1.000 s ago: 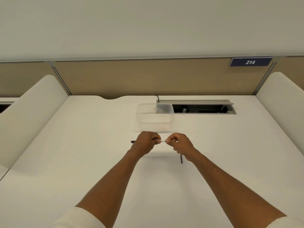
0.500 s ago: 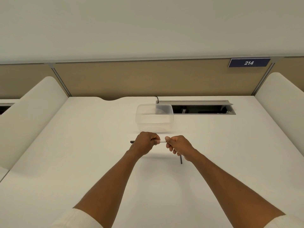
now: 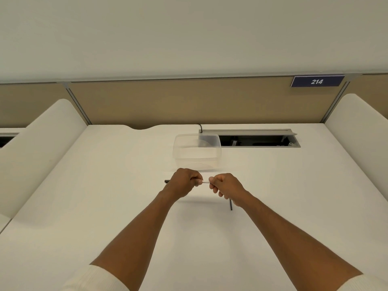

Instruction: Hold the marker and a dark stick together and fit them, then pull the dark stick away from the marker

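A thin pen (image 3: 205,182) with a white barrel and a dark end is held level above the white desk (image 3: 105,206). My left hand (image 3: 183,182) grips its left part, and the dark end sticks out to the left of that fist. My right hand (image 3: 225,186) pinches the white right end between thumb and fingers. A thin dark stick (image 3: 231,205) points down below my right hand; where it is held is hidden. Just beyond the hands stands a clear plastic container (image 3: 197,152) with nothing visible in it.
An open cable tray (image 3: 258,140) with a grey flap is sunk into the desk at the back right, a black cord beside it. Beige partition panels (image 3: 189,101) close the back, with a blue sign reading 214. White curved dividers (image 3: 35,148) stand at both sides.
Both hands stay together on the pen; they have shifted only slightly, and the gap between the fists looks about the same.
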The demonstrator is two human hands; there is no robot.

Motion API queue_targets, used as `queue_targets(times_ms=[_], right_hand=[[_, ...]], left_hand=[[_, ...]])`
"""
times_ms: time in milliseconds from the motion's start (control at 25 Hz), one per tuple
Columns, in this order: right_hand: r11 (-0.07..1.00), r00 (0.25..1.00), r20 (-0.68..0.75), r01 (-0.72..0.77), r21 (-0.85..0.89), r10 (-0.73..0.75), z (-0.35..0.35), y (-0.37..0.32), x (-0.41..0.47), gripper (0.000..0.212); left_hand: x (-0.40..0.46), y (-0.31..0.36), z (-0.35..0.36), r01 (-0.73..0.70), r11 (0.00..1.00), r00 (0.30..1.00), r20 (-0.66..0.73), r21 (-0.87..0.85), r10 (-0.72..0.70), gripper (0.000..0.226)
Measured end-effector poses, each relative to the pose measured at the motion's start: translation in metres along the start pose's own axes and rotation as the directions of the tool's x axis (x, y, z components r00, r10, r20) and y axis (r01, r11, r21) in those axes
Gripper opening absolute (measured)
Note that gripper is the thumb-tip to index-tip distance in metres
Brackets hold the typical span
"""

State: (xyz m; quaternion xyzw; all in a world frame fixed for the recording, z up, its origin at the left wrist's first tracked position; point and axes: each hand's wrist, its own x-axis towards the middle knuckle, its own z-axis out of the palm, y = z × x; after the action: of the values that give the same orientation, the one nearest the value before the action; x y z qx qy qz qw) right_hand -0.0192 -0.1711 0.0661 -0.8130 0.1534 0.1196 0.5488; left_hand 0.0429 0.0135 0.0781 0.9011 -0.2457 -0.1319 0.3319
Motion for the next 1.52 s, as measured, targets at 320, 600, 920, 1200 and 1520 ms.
queue_targets(times_ms=[320,600,920,1200,1520], right_hand=[[0.993,0.994,0.009,-0.105,0.051,0.105,0.005,-0.005,0.001,0.047],[0.998,0.999,-0.009,-0.053,0.033,0.054,0.011,-0.002,0.001,0.044],[0.994,0.993,-0.044,0.107,-0.016,-0.108,0.015,0.003,-0.002,0.04],[0.949,0.957,-0.055,0.275,-0.153,-0.286,0.015,0.003,-0.005,0.033],[0.948,0.941,-0.135,0.295,-0.116,-0.31,-0.034,0.027,-0.002,0.021]], left_hand=[[-0.002,-0.002,0.004,-0.055,0.998,0.998,-0.031,0.017,0.056,0.013],[-0.001,-0.003,0.008,-0.029,0.997,1.0,-0.001,-0.068,0.029,0.02],[-0.002,-0.002,-0.003,0.005,1.0,0.992,0.123,-0.018,-0.003,0.025],[-0.004,0.0,-0.005,0.038,0.999,0.98,0.195,-0.015,-0.034,0.028],[-0.006,-0.021,-0.021,0.078,0.996,0.97,0.226,0.045,-0.086,0.03]])
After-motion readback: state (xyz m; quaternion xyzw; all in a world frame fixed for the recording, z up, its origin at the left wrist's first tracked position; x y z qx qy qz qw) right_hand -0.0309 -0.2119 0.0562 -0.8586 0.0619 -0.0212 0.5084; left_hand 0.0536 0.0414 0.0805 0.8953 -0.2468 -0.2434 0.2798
